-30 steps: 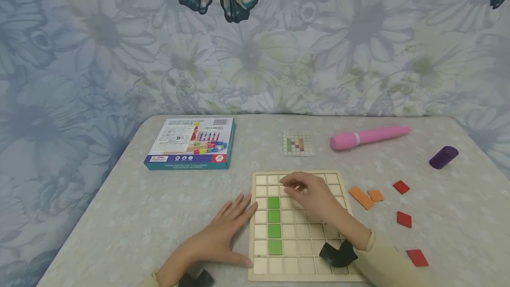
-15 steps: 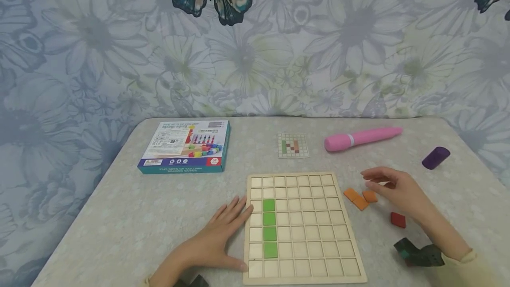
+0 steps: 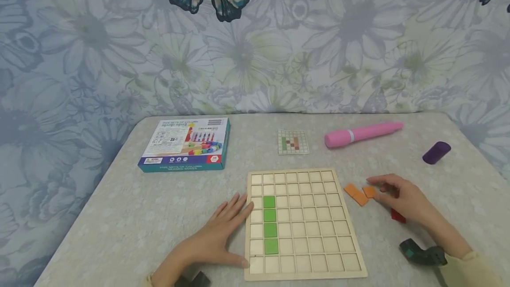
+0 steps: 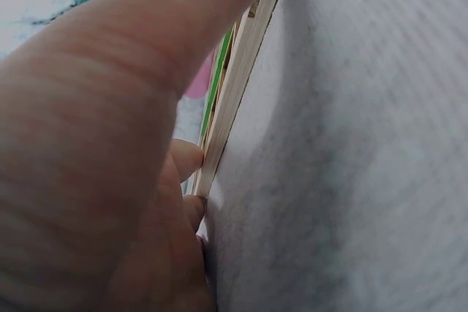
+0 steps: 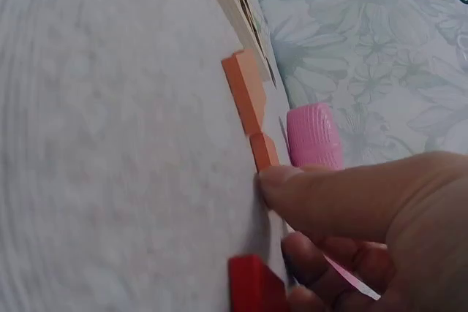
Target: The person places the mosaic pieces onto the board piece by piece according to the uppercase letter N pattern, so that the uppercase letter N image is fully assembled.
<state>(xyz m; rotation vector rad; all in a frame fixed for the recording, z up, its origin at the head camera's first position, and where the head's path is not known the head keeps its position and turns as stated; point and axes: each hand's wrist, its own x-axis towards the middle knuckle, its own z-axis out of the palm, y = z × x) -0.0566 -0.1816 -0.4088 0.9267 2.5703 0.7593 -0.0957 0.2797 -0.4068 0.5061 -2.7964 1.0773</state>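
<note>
Resting L hand (image 3: 217,239), spread wide, at board (image 3: 314,229) edge, lower ctr; touching orange tile (image 3: 368,191) w/ R hand (image 3: 403,198) thumb, mid-right, can't tell if pinched.

Box (image 3: 183,145) top & front edge: "FIVE SETS OF COLUMN" (2nd line blurry); other sm. print illeg.

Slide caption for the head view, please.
Left hand against a grid board bearing a column of four green tiles; right hand at a loose orange tile.
</note>
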